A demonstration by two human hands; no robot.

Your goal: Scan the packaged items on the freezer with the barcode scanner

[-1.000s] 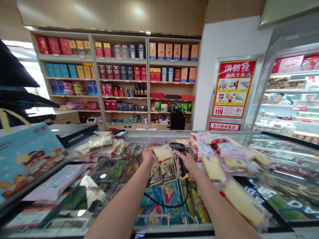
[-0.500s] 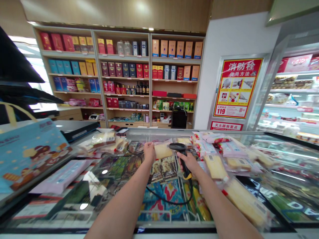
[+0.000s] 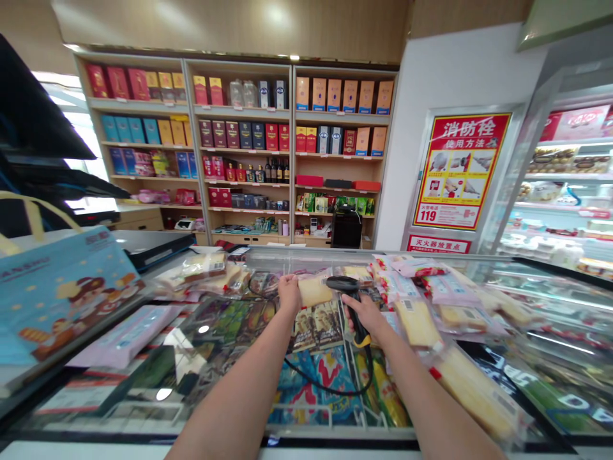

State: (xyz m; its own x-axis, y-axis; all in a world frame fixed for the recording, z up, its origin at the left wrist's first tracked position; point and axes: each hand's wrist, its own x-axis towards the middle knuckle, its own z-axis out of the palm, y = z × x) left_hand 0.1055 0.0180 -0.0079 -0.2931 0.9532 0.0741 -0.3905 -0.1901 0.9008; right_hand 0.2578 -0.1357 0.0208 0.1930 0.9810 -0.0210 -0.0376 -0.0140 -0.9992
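My left hand (image 3: pixel 290 293) is closed on the left edge of a clear bag of sliced bread (image 3: pixel 315 291), held up over the glass freezer top. In my right hand (image 3: pixel 363 314) is a black and yellow barcode scanner (image 3: pixel 343 282), its fingers wrapped round the handle. The scanner's head is at the bag's right end; whether they touch I cannot tell. From the handle a black cable (image 3: pixel 335 390) loops down to the left across the glass.
Bagged bread (image 3: pixel 474 383) and pink-and-white packets (image 3: pixel 447 287) lie to the right. More bagged bread (image 3: pixel 205 271), a pink packet (image 3: pixel 127 332) and a blue carrier bag (image 3: pixel 67 287) are on the left. Shelves of boxes (image 3: pixel 239 137) stand behind.
The view has shifted slightly, so everything sits a little further right. Both hands keep the same hold on the bread bag and the scanner.
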